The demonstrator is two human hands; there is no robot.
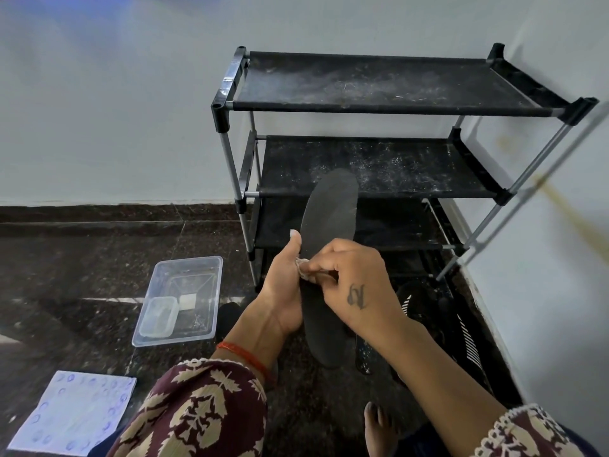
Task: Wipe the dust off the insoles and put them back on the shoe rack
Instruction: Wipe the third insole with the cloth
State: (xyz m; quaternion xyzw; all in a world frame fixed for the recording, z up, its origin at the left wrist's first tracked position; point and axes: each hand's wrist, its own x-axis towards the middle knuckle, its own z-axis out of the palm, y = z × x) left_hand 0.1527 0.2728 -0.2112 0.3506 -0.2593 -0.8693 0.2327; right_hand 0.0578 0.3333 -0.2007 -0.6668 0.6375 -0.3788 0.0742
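A long black insole (331, 212) stands nearly upright in front of the shoe rack (379, 107). My left hand (285, 285) grips its left edge at mid-length, thumb pointing up. My right hand (354, 282) pinches a small pale cloth (302, 268) against the insole's face. The rack has black fabric shelves, dusty on the top and second tiers. More dark insoles (364, 356) lie on the floor below my hands, partly hidden.
A clear plastic tub (184, 268) holding a smaller clear box sits on the dark stone floor at left. A white patterned cloth (75, 413) lies at lower left. Black striped footwear (468, 344) lies by the white wall on the right. A bare foot (379, 420) is below.
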